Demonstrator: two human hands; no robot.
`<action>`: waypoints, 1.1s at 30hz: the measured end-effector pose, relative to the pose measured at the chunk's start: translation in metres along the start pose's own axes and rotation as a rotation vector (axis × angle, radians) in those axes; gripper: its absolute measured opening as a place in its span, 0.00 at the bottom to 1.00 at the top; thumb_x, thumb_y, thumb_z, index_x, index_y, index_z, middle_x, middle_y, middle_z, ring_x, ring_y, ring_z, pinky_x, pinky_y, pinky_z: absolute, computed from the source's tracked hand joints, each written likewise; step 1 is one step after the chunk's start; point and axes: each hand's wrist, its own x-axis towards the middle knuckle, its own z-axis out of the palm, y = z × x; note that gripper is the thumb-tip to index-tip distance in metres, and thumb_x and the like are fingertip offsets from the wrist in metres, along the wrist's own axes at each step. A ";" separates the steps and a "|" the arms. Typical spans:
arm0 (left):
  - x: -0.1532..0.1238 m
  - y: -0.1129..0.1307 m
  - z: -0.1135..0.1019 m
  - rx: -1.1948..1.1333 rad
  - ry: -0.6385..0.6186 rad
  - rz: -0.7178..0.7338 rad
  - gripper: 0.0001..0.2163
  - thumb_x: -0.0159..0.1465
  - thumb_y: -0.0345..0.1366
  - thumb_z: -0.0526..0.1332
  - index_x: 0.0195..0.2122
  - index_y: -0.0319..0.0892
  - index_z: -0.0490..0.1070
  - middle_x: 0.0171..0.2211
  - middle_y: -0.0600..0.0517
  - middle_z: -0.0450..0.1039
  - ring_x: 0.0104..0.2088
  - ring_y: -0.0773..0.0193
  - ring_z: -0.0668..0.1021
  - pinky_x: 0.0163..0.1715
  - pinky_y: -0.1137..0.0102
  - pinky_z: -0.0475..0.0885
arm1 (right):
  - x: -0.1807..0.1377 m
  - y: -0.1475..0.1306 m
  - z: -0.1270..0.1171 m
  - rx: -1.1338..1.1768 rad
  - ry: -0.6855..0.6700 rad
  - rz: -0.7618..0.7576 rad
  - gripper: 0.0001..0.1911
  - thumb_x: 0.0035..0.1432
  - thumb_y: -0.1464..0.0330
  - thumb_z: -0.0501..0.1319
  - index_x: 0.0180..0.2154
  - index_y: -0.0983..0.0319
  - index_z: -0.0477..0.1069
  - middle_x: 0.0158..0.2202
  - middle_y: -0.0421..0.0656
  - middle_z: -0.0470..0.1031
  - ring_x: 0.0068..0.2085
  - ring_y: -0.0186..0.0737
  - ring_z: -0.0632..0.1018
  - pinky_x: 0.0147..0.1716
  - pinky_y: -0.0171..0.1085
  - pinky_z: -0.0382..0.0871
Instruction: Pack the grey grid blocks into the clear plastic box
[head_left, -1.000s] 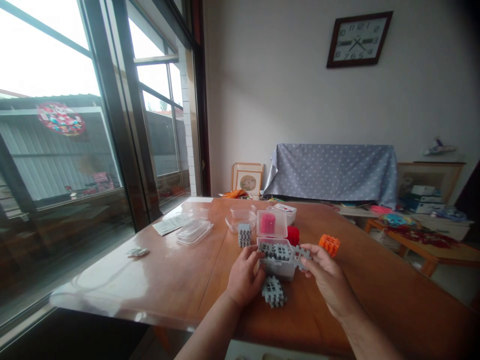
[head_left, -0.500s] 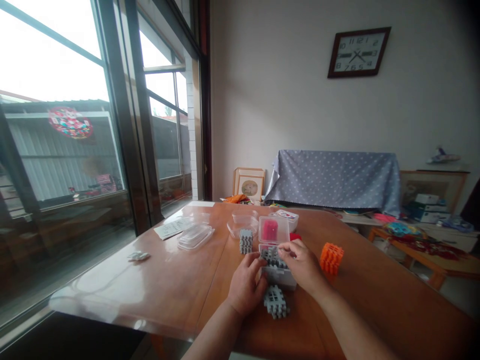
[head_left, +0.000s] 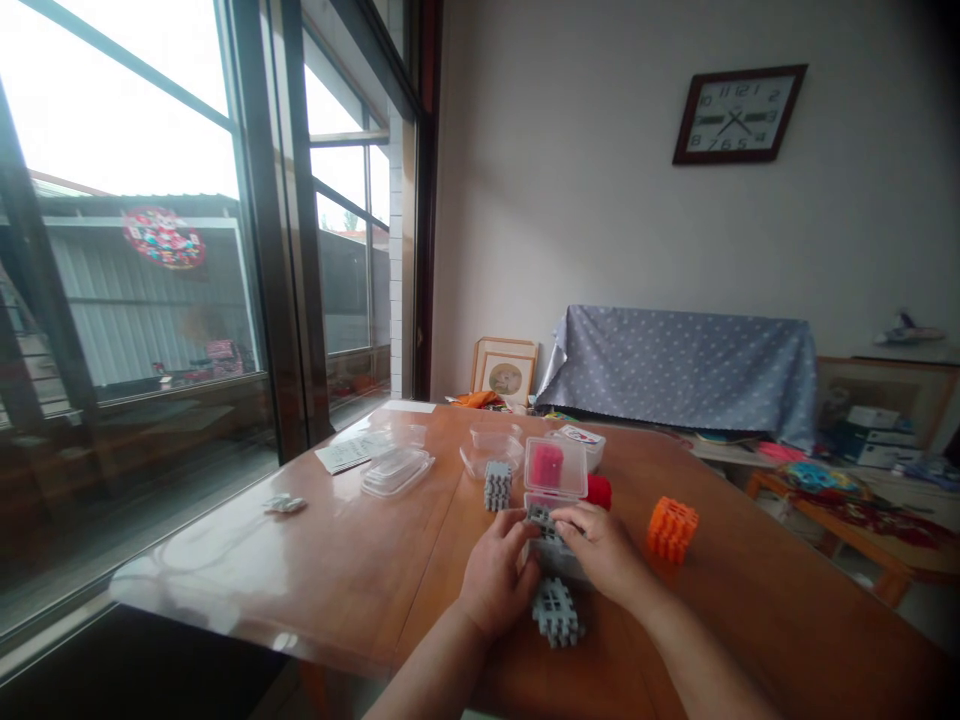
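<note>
Window (head_left: 172,320) at left, then a glossy wooden table (head_left: 330,570) with the left hand (head_left: 491,575), fingers curled at the near-left edge of one open clear box (head_left: 559,562) holding grey lattice pieces (head_left: 541,518), and two grey stacks outside it, one upright behind (head_left: 498,486), one leaning in front (head_left: 556,612). Right hand (head_left: 604,550) has fingertips bunched over those pieces; can't tell if either hand is clamped on one. Further right, one orange stack (head_left: 673,530), wall clock (head_left: 740,115) above, numerals like 10, 11, 12 readable.

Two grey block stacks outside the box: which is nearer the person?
The stack on the near side of the clear box; the other grey stack stands farther back, beyond the left hand.
</note>
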 end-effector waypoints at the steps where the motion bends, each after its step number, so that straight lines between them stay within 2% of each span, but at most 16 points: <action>1: 0.000 0.000 0.000 -0.002 -0.001 0.000 0.14 0.65 0.31 0.59 0.52 0.49 0.70 0.57 0.46 0.68 0.54 0.54 0.76 0.55 0.58 0.74 | 0.000 0.000 0.000 -0.028 -0.016 -0.006 0.15 0.66 0.66 0.55 0.44 0.60 0.81 0.43 0.47 0.80 0.48 0.47 0.78 0.51 0.43 0.69; 9: 0.001 -0.002 0.000 -0.030 -0.006 0.018 0.21 0.63 0.30 0.60 0.58 0.49 0.65 0.58 0.45 0.67 0.57 0.52 0.74 0.57 0.56 0.72 | 0.000 0.001 0.003 -0.192 -0.111 0.018 0.16 0.63 0.71 0.54 0.43 0.58 0.80 0.43 0.45 0.81 0.49 0.46 0.77 0.52 0.42 0.67; 15: 0.001 -0.002 -0.002 -0.002 -0.028 0.019 0.20 0.63 0.31 0.60 0.56 0.49 0.66 0.60 0.45 0.65 0.59 0.50 0.73 0.59 0.54 0.70 | 0.000 -0.009 0.000 -0.221 -0.187 0.052 0.17 0.63 0.72 0.52 0.45 0.58 0.78 0.45 0.44 0.82 0.50 0.45 0.78 0.51 0.40 0.66; 21: 0.001 0.000 -0.003 0.004 -0.010 0.032 0.18 0.63 0.31 0.60 0.55 0.49 0.68 0.59 0.44 0.66 0.58 0.51 0.73 0.59 0.54 0.71 | -0.003 -0.017 -0.007 -0.257 -0.190 0.097 0.17 0.66 0.69 0.50 0.47 0.57 0.75 0.44 0.44 0.82 0.47 0.46 0.79 0.46 0.40 0.66; 27: 0.001 0.001 -0.003 0.008 0.005 0.028 0.18 0.63 0.31 0.60 0.54 0.49 0.68 0.59 0.44 0.67 0.57 0.51 0.74 0.58 0.55 0.72 | -0.008 -0.030 -0.015 -0.452 -0.117 0.077 0.15 0.65 0.70 0.52 0.47 0.58 0.75 0.44 0.46 0.81 0.48 0.48 0.78 0.50 0.43 0.61; 33: 0.002 0.002 -0.004 -0.013 -0.009 0.051 0.17 0.63 0.31 0.60 0.53 0.48 0.69 0.59 0.44 0.67 0.59 0.50 0.74 0.59 0.54 0.71 | -0.009 -0.029 -0.015 -0.437 -0.121 0.080 0.14 0.63 0.72 0.52 0.43 0.58 0.76 0.43 0.46 0.81 0.48 0.47 0.77 0.54 0.44 0.59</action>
